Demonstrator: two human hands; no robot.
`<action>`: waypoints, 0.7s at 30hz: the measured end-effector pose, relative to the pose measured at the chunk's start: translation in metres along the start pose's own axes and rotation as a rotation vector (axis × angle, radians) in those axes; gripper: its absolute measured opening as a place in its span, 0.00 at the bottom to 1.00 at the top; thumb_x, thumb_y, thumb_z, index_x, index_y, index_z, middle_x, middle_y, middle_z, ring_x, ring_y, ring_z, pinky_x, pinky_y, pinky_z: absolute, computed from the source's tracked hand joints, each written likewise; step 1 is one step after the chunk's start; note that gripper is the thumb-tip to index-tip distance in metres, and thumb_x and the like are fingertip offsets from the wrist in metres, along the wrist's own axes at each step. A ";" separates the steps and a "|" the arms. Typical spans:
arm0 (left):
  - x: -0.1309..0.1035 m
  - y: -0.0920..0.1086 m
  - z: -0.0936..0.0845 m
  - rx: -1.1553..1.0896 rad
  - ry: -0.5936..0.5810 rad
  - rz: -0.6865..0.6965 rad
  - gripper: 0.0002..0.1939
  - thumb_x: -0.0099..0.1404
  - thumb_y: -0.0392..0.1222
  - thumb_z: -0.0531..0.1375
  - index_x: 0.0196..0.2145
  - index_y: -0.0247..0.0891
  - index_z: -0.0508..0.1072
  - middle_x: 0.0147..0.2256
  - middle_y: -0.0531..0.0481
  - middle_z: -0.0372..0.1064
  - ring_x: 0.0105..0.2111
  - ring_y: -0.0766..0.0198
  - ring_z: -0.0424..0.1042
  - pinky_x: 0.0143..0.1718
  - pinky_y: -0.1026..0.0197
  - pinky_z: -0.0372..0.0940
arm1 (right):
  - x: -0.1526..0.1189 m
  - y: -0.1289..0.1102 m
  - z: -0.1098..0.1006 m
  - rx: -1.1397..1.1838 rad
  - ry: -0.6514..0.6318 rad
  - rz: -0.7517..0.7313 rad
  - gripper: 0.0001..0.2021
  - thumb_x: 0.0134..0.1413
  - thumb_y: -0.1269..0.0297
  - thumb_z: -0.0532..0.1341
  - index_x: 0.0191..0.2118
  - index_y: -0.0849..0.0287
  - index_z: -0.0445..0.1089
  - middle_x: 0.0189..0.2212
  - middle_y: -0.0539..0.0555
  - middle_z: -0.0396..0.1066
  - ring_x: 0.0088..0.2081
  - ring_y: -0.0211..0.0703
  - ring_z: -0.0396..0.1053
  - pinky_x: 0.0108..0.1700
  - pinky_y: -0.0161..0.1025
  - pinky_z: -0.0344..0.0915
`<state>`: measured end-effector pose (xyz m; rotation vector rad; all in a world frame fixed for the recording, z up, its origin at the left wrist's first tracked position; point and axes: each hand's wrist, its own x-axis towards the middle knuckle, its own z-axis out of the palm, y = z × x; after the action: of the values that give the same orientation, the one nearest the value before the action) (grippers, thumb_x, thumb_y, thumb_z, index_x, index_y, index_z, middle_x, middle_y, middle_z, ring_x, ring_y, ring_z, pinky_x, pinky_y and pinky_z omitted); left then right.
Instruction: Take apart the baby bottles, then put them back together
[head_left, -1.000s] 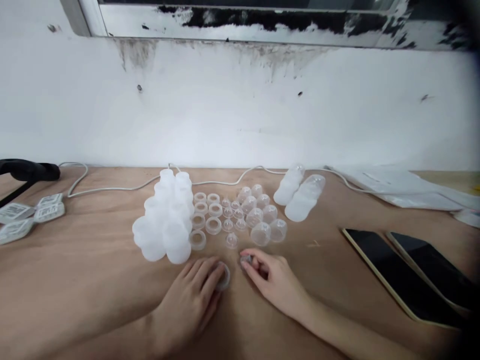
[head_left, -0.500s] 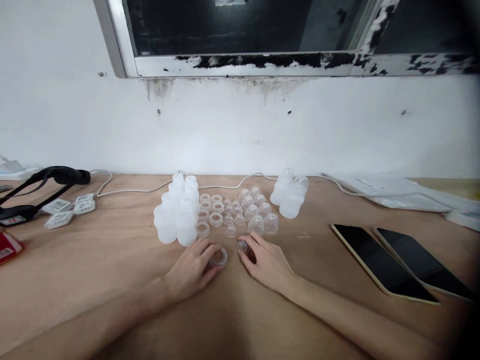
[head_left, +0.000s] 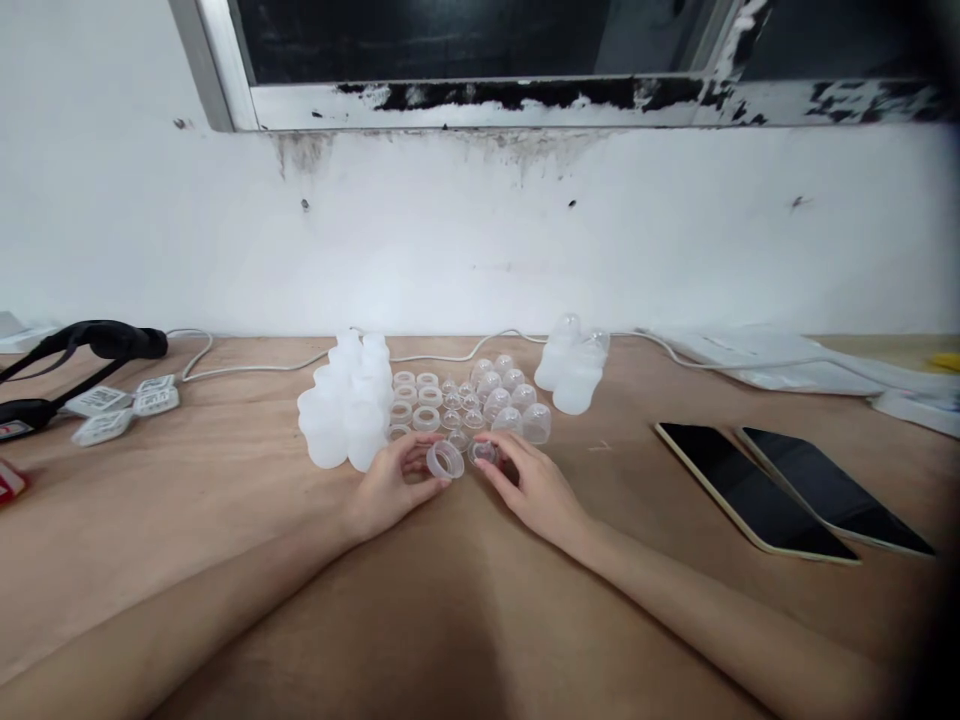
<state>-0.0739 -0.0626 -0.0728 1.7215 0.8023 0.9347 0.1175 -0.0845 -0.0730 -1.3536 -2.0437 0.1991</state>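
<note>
My left hand (head_left: 394, 485) is closed on a clear screw ring (head_left: 445, 460), tilted so that its opening faces right and toward me. Between the fingertips of my right hand (head_left: 536, 488) is a clear bottle nipple (head_left: 482, 452), just right of the ring and apart from it. Beyond the hands stand rows of more screw rings (head_left: 427, 418), small nipples (head_left: 472, 403) and domed clear caps (head_left: 535, 424). White translucent bottles (head_left: 346, 400) are grouped on the left, partly behind my left hand. Several capped bottles (head_left: 576, 378) stand at the back right.
Two dark-screened phones (head_left: 757, 490) lie on the right of the wooden table (head_left: 247, 600). Black headgear (head_left: 112, 340) and white label-marked cases (head_left: 103, 426) are at the left. A white cable (head_left: 270, 369) runs along the back, near a plastic bag (head_left: 757, 360).
Both hands have risen off the table, slightly away from me. The screw ring has been tilted up toward the nipple, and the two are closer together. The whole view has shifted a little.
</note>
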 end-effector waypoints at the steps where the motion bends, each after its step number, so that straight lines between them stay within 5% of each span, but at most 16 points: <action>1: 0.000 0.000 0.000 0.002 0.000 0.003 0.20 0.52 0.33 0.59 0.43 0.32 0.59 0.42 0.43 0.64 0.43 0.63 0.65 0.47 0.55 0.61 | 0.000 0.001 0.000 0.030 -0.001 -0.001 0.12 0.54 0.62 0.49 0.44 0.57 0.61 0.37 0.54 0.63 0.32 0.37 0.64 0.39 0.39 0.62; 8: 0.000 0.001 -0.001 0.020 0.027 -0.022 0.20 0.52 0.34 0.59 0.43 0.31 0.58 0.41 0.44 0.65 0.42 0.64 0.66 0.46 0.57 0.62 | 0.001 0.000 -0.002 0.282 0.011 -0.039 0.14 0.53 0.66 0.51 0.46 0.57 0.61 0.41 0.56 0.57 0.34 0.35 0.63 0.32 0.32 0.65; 21: -0.001 0.001 -0.001 0.047 0.006 -0.019 0.20 0.51 0.36 0.60 0.42 0.32 0.60 0.42 0.44 0.65 0.42 0.62 0.66 0.44 0.58 0.63 | 0.000 0.003 -0.001 0.226 0.100 -0.087 0.12 0.54 0.66 0.50 0.45 0.58 0.62 0.37 0.55 0.61 0.32 0.35 0.64 0.35 0.35 0.65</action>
<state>-0.0752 -0.0634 -0.0718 1.7494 0.8495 0.9154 0.1204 -0.0835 -0.0741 -1.1129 -1.9278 0.3077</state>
